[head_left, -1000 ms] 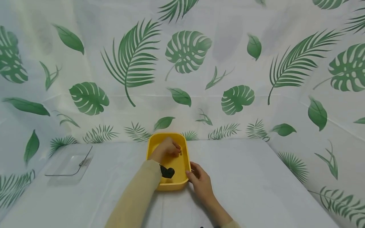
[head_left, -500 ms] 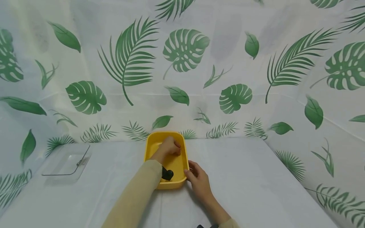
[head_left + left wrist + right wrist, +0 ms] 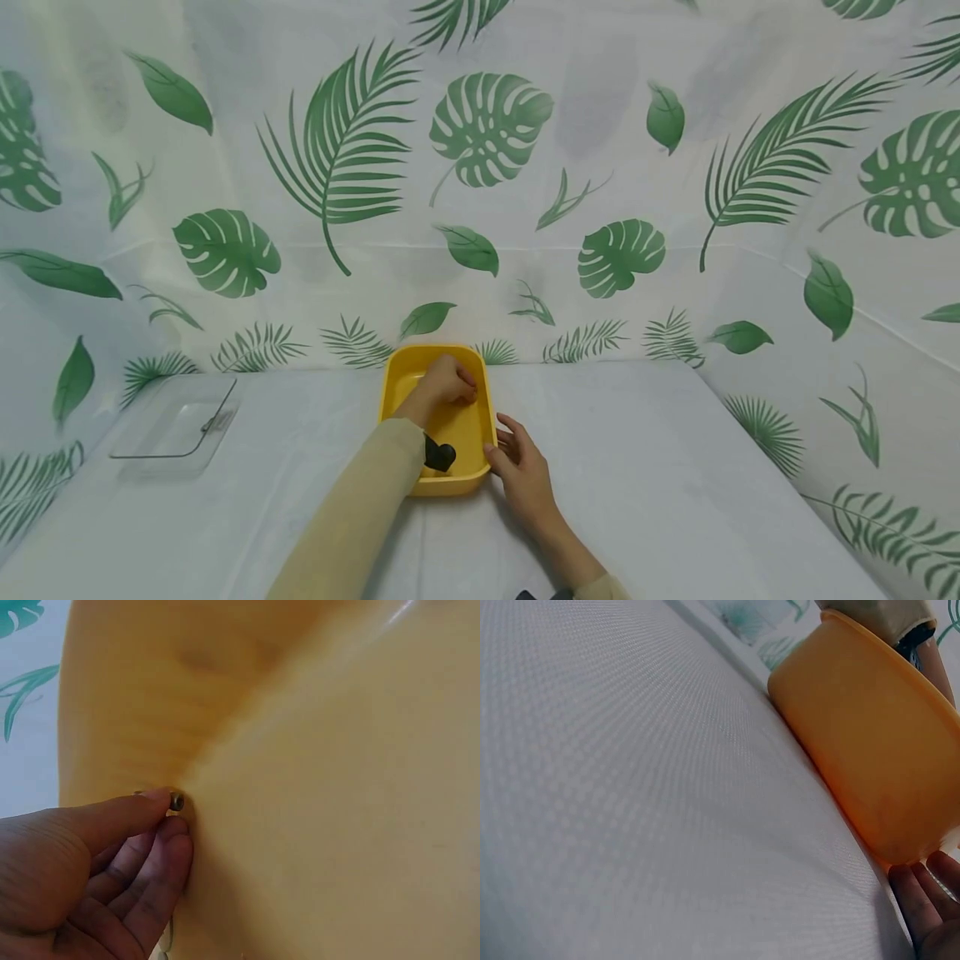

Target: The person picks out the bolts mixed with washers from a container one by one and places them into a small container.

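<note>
Tub: solid yellow; sleeve: plain pale beige; wrist camera: black; backdrop: white, green leaf print; table covering: white

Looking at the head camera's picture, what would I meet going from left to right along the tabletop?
Clear container → yellow tub → right hand. The left hand overlaps the tub, so I leave it out.
</note>
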Motion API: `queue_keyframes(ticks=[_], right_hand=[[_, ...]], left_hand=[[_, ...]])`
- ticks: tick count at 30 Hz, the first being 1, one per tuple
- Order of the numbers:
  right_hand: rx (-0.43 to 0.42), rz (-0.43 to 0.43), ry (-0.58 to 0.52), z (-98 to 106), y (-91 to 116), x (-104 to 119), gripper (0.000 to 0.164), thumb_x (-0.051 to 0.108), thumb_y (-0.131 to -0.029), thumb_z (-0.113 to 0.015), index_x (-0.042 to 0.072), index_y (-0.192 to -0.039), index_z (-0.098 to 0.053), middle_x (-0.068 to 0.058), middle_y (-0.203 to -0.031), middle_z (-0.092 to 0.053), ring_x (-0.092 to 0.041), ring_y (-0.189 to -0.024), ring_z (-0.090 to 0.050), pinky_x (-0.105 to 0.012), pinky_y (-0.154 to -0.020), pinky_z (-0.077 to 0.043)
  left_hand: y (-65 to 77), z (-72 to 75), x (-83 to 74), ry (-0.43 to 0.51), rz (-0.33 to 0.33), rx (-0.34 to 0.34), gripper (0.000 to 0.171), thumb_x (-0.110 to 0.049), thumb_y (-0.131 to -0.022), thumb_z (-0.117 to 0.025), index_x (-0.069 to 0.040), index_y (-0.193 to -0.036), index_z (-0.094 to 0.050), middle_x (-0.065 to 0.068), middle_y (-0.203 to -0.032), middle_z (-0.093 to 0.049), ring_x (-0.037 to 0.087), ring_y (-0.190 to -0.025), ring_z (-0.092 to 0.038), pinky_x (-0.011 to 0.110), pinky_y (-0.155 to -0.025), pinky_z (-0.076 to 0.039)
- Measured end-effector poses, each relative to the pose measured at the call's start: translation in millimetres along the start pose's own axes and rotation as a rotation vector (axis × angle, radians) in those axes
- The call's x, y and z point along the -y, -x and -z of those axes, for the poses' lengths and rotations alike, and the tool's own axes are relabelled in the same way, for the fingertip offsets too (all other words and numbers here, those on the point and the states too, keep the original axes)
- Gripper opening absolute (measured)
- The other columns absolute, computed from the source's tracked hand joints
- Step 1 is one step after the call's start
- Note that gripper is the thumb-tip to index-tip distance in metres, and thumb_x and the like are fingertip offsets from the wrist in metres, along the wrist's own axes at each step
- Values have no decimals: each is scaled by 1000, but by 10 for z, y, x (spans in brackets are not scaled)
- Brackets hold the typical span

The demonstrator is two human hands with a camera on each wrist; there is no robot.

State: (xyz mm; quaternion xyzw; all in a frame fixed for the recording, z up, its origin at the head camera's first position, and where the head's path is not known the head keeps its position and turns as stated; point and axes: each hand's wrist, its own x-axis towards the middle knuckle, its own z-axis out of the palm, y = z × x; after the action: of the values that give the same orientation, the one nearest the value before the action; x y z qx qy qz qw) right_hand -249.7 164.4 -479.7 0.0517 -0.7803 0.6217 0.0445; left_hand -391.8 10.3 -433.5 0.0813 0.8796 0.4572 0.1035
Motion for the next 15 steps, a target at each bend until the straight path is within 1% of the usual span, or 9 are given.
queue_keyframes(ticks=[3,8,12,15], right_hand=[[-4,-4,2,0,-4,5,52,22,-101,-60,14,-150,-45,-20,-141,-61,-32,-124,-65,-29,-87,-61],[-10,-2,6,-3,-13,8,51,23,-101,-61,15,-149,-46,-18,-142,-61,-31,-124,-65,-28,-87,-61],[-4,2,0,-8,-13,14,50,23,-101,-61,14,-148,-47,-19,-142,-60,-32,-124,-65,-28,-87,-61],[-4,-5,0,-3,-6,15,51,23,-101,-61,12,-148,-47,-19,-141,-60,-32,-124,-65,-28,-86,-61]], left_hand=[[22,18,-29,-2,-6,14,10,-3,-86,-74,4,-94,-76,13,-82,-73,18,-67,-63,28,-71,-61],[39,56,-78,22,2,13,14,-5,-88,-73,1,-101,-76,12,-89,-72,20,-74,-64,29,-78,-61],[56,100,-108,71,-6,1,14,-5,-90,-72,1,-102,-76,14,-97,-73,21,-79,-66,32,-83,-62],[75,136,-136,109,-10,-1,15,-5,-90,-72,1,-103,-76,15,-101,-73,20,-80,-68,32,-83,-62]])
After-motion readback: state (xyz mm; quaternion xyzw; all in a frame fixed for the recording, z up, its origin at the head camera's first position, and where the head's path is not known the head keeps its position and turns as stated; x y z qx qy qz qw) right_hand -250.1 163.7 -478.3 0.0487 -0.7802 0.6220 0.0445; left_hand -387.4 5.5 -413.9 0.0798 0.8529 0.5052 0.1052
